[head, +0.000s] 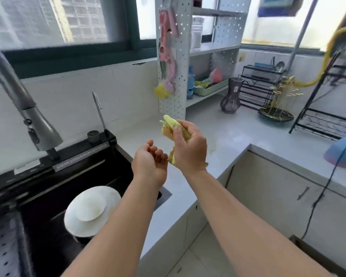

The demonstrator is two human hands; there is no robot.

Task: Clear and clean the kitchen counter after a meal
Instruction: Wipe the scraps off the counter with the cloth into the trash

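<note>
**Vegetable scraps in right hand, held above tabletop beside sink**

Item: vegetable scraps (169,124), pale yellow-green, leafy or husk-like; exact kind not discernible. Held in the air over the white tabletop (224,134), just right of the sink (116,156). Long axis roughly upright, leaning slightly away from the viewer: one end pokes out above the thumb, another strip hangs out below the palm toward the left hand.

Holder: right hand (190,146), fingers curled round the bundle, thumb pressed across its front. Firmly grasped.

Adjacent: left hand (150,163), just left of and slightly below the scraps, palm turned up, fingers (158,152) loosely curled, holding nothing; fingertips close to the hanging strip, contact not certain. Nearer of the two free options for taking or catching loose pieces.

Surroundings: white plates (92,210) stacked in the dark sink, below and left of both hands. Faucet (30,120) at far left. Faint brownish specks on the tabletop (212,150) just right of the right hand, probably crumbs yet to wipe.

Judged stage: debris gathered, disposal pending; no bin identifiable in view
</note>
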